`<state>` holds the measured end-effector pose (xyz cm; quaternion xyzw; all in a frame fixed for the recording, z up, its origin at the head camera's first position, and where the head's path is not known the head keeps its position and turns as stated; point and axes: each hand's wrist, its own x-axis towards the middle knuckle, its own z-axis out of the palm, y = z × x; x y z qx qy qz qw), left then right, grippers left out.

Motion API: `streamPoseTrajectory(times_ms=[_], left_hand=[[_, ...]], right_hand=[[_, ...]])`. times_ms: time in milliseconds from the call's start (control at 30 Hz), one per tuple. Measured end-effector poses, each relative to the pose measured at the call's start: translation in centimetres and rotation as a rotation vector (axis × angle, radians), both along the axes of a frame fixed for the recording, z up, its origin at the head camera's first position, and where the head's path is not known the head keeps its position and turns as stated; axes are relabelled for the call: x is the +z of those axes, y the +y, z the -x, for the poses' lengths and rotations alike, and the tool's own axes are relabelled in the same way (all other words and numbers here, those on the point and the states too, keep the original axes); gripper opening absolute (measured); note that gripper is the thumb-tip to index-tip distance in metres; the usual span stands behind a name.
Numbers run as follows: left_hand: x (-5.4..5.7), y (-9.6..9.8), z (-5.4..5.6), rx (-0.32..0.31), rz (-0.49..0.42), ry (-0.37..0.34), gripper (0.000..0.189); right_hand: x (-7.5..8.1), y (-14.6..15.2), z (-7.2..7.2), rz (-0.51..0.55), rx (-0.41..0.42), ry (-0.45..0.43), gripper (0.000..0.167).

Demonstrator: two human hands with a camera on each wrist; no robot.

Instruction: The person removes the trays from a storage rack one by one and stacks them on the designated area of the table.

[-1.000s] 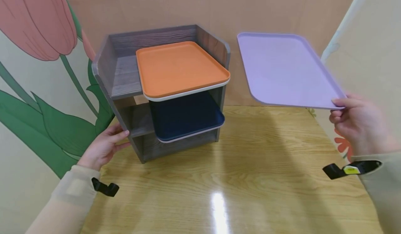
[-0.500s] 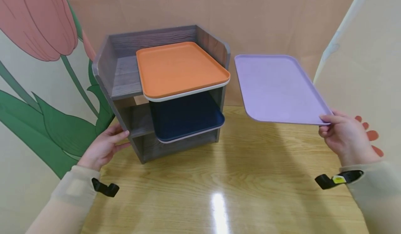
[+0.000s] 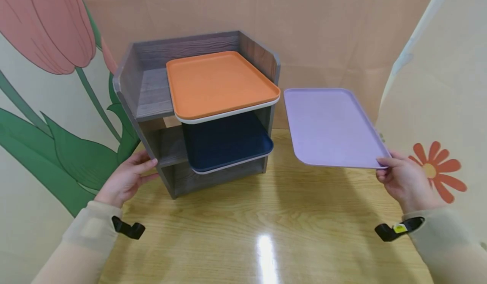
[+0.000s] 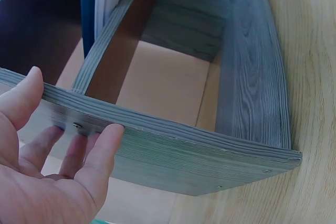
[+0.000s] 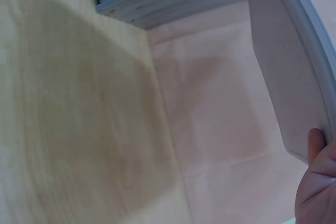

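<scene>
In the head view, my right hand (image 3: pixel 407 184) pinches the near right corner of a lilac tray (image 3: pixel 332 127), thumb on top and fingers below. The tray hangs in the air right of a grey wood-grain shelf unit (image 3: pixel 154 96). My left hand (image 3: pixel 125 178) touches the unit's left side panel (image 4: pixel 178 153); in the left wrist view its thumb is by the front edge and its fingertips lie against the outer face. An orange tray (image 3: pixel 224 83) sits on a white tray (image 3: pixel 228 111) on the top shelf. Below them lies a navy tray (image 3: pixel 228 142) over a pale-rimmed one.
The unit stands on a glossy wood-grain table (image 3: pixel 213 233) with a bright reflection near the front. Behind is a peach backdrop (image 3: pixel 323 30). A tulip mural (image 3: pixel 49 22) covers the left wall, and a red flower (image 3: pixel 430 170) decorates the right one.
My right hand has lowered the lilac tray and brought it slightly left, nearer to the shelf unit. The left hand and the stacked trays have stayed put.
</scene>
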<state>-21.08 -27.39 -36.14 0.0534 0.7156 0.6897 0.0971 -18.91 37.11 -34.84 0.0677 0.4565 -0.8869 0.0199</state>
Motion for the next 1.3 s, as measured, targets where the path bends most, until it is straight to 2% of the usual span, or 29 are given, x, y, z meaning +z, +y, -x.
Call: streamPoseTrajectory(times_ms=[200,433,933,1133,1200,1300], left_hand=[[0.1,0.1,-0.1,0.003,0.006,-0.002,0.06],[0.2,0.1,-0.3,0.003,0.004,-0.006,0.061],[0.1,0.2,-0.2,0.007,0.008,-0.012,0.064],[0.2,0.2,-0.3,0.008,0.0,-0.012,0.064],[0.1,0.2,-0.3,0.01,-0.002,-0.015,0.064],[0.2,0.3,-0.3,0.011,-0.008,-0.014,0.063]], right_hand=[[-1.9,0.0,0.0,-0.037,-0.009,-0.058,0.029],[-3.6,-0.1,0.3,-0.051,-0.001,-0.068,0.033],[-5.2,-0.1,-0.2,-0.118,0.003,-0.175,0.026],[-5.7,-0.2,-0.2,-0.142,-0.005,-0.207,0.032],[-6.0,-0.1,-0.2,-0.133,-0.003,-0.196,0.024],[-6.2,-0.2,-0.1,-0.141,0.007,-0.214,0.043]])
